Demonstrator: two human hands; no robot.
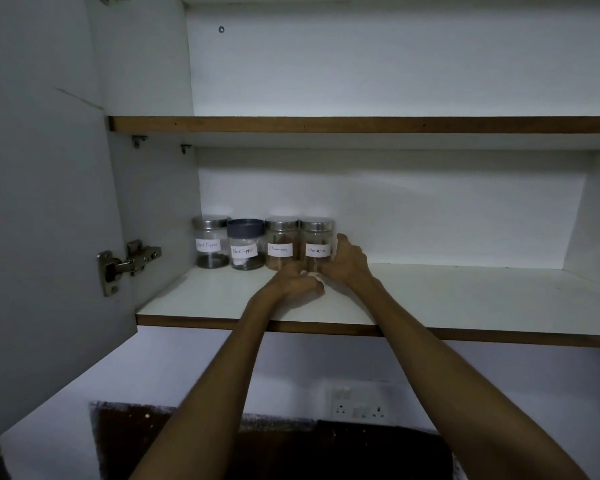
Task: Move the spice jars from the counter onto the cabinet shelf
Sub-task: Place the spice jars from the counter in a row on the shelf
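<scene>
Spice jars: four in a row at back-left of lower cabinet shelf (222,306). Right hand (347,261) grips the rightmost cinnamon jar (317,244), setting it beside its neighbour. Left hand (298,282) loosely curled in front, holding nothing visible. Next, probably: let go w/o tipping, go back to counter for any others.

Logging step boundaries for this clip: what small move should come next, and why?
Probably let go with the right hand and draw both hands back: the rightmost cinnamon jar it grips already stands upright on the shelf, in line with its neighbours; the left hand seems to hold nothing.
</scene>
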